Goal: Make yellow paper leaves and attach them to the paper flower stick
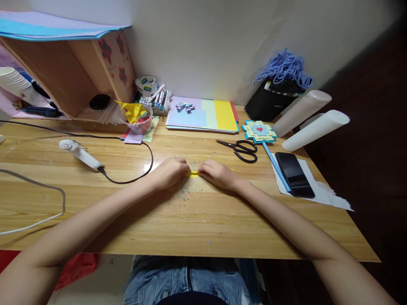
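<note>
Both of my hands rest on the wooden table [190, 220] near its middle. My left hand [170, 171] and my right hand [218, 173] press down on a thin yellow paper strip [193, 173]. Only a short piece of the strip shows between my fingers, with a sliver past my right hand. Black scissors [243, 149] lie just beyond my right hand. A layered paper flower on a blue stick [260, 132] lies to the right of the scissors.
A white glue gun [81, 154] with a black cord lies at left. A stack of coloured paper [203, 114], a cup of paper scraps [138, 116] and markers [158, 99] sit at the back. A black phone [294, 173] on white paper and two white tubes [313, 127] lie at right.
</note>
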Demonstrator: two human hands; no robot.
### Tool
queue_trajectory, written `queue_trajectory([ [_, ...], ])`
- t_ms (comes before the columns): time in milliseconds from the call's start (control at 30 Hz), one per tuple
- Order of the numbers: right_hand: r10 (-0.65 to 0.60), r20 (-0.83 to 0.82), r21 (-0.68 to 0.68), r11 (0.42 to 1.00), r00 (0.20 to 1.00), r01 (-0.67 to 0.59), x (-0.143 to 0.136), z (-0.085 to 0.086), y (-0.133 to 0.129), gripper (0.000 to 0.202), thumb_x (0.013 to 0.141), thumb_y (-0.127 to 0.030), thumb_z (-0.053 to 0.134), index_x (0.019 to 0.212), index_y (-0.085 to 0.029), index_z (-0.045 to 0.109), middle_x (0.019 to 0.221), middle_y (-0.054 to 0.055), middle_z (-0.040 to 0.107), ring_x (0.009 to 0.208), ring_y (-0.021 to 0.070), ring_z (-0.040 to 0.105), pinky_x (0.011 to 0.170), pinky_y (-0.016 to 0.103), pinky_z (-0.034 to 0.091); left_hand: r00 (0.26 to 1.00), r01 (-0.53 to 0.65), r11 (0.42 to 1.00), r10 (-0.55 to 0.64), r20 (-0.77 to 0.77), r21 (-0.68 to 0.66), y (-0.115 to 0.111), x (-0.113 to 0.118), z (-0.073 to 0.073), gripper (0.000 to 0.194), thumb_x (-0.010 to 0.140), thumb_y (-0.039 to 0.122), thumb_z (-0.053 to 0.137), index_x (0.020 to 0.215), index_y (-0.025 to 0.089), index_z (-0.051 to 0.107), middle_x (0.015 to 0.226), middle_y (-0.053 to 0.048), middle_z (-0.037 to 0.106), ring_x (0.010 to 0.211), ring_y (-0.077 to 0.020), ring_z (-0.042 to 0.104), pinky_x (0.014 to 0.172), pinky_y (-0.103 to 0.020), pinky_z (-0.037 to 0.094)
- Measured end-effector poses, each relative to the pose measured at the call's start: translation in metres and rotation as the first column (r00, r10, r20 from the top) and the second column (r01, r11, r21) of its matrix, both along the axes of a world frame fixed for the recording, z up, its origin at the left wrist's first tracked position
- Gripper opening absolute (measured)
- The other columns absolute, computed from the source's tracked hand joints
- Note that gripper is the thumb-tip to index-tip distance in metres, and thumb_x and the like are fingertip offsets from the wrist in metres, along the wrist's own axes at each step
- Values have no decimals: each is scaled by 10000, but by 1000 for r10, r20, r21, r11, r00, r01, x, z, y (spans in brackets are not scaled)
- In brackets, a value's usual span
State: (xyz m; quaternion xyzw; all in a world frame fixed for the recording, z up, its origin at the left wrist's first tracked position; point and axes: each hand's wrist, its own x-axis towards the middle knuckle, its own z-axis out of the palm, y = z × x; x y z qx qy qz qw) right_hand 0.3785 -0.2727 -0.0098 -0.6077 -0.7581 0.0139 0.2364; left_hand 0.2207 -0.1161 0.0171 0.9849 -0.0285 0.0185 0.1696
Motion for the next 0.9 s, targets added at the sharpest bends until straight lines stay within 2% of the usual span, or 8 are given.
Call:
queue_trajectory([
  [67,17,117,35,999,993,-22,0,-1,-3,222,913,-180,372,847,-143,580,790,71,602,737,156,518,649,265,422,997,65,985,-70,30,158,-2,-3,0,222,844,134,435,889,172,648,818,-58,601,759,-172,534,696,-282,403],
  [167,70,280,69,993,957,-93,-1,-1,-7,250,914,-143,348,846,-130,589,803,89,604,743,165,511,648,276,407,979,170,916,-200,47,363,-8,-9,2,199,857,132,427,906,131,620,848,-84,581,806,-195,513,743,-319,403],
  [300,93,326,60,991,941,-119,-5,3,-13,264,909,-128,348,814,-132,595,789,88,599,719,163,499,645,284,391,964,207,854,-261,50,477,-17,-17,4,237,879,121,376,969,104,594,844,-92,567,821,-199,510,762,-335,397],
  [467,-117,32,-56,991,993,118,-14,11,-9,136,861,-199,488,770,-152,578,789,69,587,757,163,505,653,273,390,996,60,932,-78,35,357,-22,-12,2,186,849,158,448,826,130,631,771,-74,582,736,-191,532,678,-313,382],
  [533,-219,-100,-149,968,971,203,-16,13,-4,71,815,-198,563,756,-158,563,771,49,583,758,157,513,653,262,390,997,-80,966,81,9,246,-22,-4,1,159,820,172,491,767,160,640,752,-57,598,695,-182,544,614,-292,362],
  [633,-342,-215,-284,918,915,277,-17,18,3,66,764,-177,621,767,-163,556,748,23,587,706,139,519,623,244,379,963,-257,965,260,-72,55,-20,7,2,92,775,207,552,738,188,634,760,-31,624,676,-167,558,563,-261,337],
  [733,-353,-193,-346,898,916,273,-18,23,8,57,756,-144,611,762,-162,557,759,24,584,702,136,512,627,244,371,958,-269,963,265,-115,-25,-19,12,1,77,772,235,558,760,185,614,752,-27,622,666,-160,556,552,-247,334],
  [900,-275,-73,-298,923,959,242,-23,26,8,43,790,-136,553,754,-157,544,782,47,568,754,158,495,665,261,371,976,-214,976,216,-33,51,-22,8,-4,139,821,231,485,792,161,602,790,-53,595,722,-174,552,606,-265,364],
])
